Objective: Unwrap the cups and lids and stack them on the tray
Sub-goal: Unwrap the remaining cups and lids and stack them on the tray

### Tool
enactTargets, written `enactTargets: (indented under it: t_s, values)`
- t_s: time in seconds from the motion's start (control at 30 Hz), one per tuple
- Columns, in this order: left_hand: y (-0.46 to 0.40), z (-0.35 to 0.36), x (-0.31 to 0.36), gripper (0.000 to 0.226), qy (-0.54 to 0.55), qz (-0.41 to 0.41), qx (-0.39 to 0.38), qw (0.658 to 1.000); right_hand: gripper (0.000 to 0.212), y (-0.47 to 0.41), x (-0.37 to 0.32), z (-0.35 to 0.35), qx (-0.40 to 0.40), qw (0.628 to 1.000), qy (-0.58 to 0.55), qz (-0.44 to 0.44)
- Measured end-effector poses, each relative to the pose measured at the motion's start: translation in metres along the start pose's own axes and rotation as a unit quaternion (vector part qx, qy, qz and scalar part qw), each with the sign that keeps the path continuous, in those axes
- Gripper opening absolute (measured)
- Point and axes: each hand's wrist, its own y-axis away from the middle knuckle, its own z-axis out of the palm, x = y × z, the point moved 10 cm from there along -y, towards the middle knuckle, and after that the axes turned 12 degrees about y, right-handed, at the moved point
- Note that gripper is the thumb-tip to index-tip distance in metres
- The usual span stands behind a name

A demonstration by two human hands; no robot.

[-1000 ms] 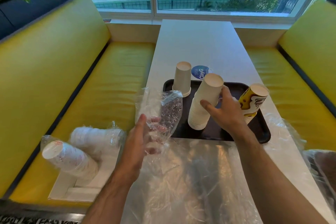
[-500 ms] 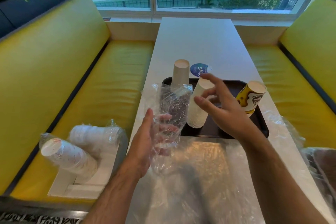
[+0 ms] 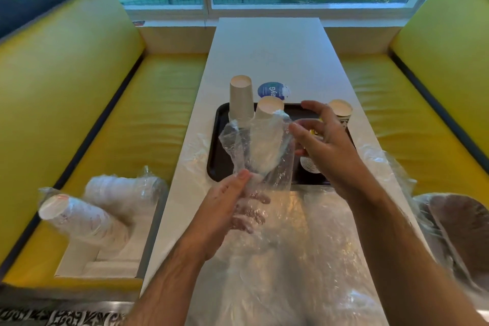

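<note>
A black tray on the white table holds a tall stack of plain upturned cups, a second plain stack partly behind plastic, and a yellow patterned stack behind my right hand. My left hand grips the lower end of an empty clear plastic wrapper and holds it up in front of the tray. My right hand hovers above the tray with its fingers spread, its fingertips close to the wrapper's top edge, holding nothing.
Two wrapped sleeves of white cups lie in a white box on the left yellow bench. Loose clear plastic covers the near table. A wrapped bundle of dark lids sits at the right. A blue sticker lies beyond the tray.
My right hand let go of the middle cup stack, which now stands on the tray, and drew back toward the wrapper. My left hand raised the wrapper in front of the tray.
</note>
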Motion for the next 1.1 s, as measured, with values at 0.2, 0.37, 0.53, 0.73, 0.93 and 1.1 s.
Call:
enactTargets:
  t_s: [0.2, 0.37, 0.53, 0.73, 0.93, 1.1]
  values:
    - [-0.003, 0.009, -0.01, 0.046, 0.044, 0.006, 0.088, 0.995, 0.077, 0.067, 0.035, 0.028, -0.229, 0.969, -0.085, 0.042]
    - [-0.003, 0.019, -0.027, 0.059, 0.085, -0.012, 0.122, 0.989, 0.09, 0.084, 0.062, 0.017, -0.211, 0.969, -0.121, 0.047]
    - [0.002, 0.018, -0.031, 0.056, 0.142, 0.039, 0.134, 0.98, 0.088, 0.084, 0.086, -0.002, -0.168, 0.981, -0.074, 0.056]
    - [0.012, 0.028, -0.026, 0.092, 0.129, 0.103, 0.042, 0.985, 0.068, 0.087, 0.089, -0.011, -0.177, 0.983, -0.043, 0.032]
    - [0.015, 0.035, -0.029, 0.077, 0.078, 0.095, -0.043, 0.991, 0.059, 0.095, 0.095, 0.0, -0.314, 0.939, -0.121, 0.066]
    - [0.017, 0.038, -0.035, 0.085, 0.082, 0.053, -0.107, 0.989, 0.071, 0.081, 0.101, 0.022, -0.309, 0.922, -0.206, 0.112]
